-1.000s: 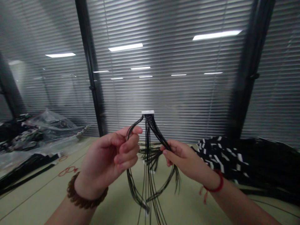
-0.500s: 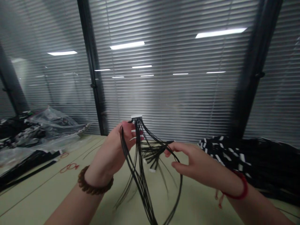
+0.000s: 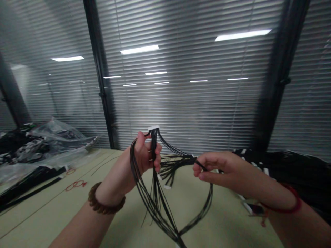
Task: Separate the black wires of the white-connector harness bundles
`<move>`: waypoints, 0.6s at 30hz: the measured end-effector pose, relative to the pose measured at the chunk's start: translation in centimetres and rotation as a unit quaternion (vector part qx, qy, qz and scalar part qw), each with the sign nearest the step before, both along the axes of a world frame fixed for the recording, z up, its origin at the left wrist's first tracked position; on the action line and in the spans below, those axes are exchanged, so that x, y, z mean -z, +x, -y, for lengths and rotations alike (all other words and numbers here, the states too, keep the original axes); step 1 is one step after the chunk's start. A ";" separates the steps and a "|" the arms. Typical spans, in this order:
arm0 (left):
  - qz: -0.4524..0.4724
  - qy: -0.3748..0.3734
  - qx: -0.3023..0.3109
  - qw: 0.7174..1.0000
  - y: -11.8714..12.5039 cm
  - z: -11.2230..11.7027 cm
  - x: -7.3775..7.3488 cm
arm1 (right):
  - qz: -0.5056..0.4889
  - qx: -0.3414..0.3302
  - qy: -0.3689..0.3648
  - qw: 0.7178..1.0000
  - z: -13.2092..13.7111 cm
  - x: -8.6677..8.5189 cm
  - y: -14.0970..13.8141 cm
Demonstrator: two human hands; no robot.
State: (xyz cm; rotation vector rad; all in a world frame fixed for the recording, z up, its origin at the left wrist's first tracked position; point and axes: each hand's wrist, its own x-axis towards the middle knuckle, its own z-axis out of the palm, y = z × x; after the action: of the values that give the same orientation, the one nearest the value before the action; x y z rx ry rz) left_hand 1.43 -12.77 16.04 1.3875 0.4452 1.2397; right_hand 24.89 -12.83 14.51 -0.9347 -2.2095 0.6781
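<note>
A wiring harness [image 3: 154,148] of thin black wires hangs between my hands. Its wide white connector [image 3: 153,127] points up just above the fingers of my left hand [image 3: 126,172], which is closed around the wires below it. Some wires loop over the left thumb and down towards me. My right hand [image 3: 223,168], thumb and fingers pinched together, grips a bundle of the same wires, which curves down to join the others at the bottom. Between the hands, more wires fan out, ending in small white connectors [image 3: 167,187] over the table.
Clear plastic bags [image 3: 64,132] and black wires [image 3: 31,182] lie on the table [image 3: 103,220] at left, near red loops [image 3: 74,185]. A pile of black harnesses [image 3: 289,172] with white connectors lies at right. Window blinds [image 3: 181,103] rise behind the table.
My right hand has moved right and pulled its bundle outwards, closing more tightly on it. The left fingers have curled further around the wires, and the wide connector has shifted slightly right.
</note>
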 end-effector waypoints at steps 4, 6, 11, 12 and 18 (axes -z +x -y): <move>-0.002 0.012 0.001 1.000 -0.2 -0.3 0.3 | -0.023 0.009 -0.051 0.998 -0.2 0.3 0.5; -0.002 0.011 0.002 1.000 -0.3 -0.2 0.2 | -0.035 0.004 -0.073 0.997 -0.1 0.1 1.0; -0.088 0.033 -0.053 0.994 0.1 0.8 0.2 | -0.062 -0.067 -0.140 0.986 0.7 -0.7 0.8; -0.125 0.057 -0.051 0.989 0.4 1.1 0.4 | -0.070 -0.084 -0.157 0.982 0.9 -0.6 0.2; -0.254 0.181 -0.040 0.949 2.1 1.5 2.1 | -0.200 -0.078 -0.126 0.969 1.9 0.9 -3.9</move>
State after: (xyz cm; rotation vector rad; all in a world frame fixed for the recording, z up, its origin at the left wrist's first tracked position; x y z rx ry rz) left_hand 3.55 -14.28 13.94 2.0359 0.6534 1.0501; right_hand 20.95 -14.77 13.59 -0.6732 -1.8750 1.1344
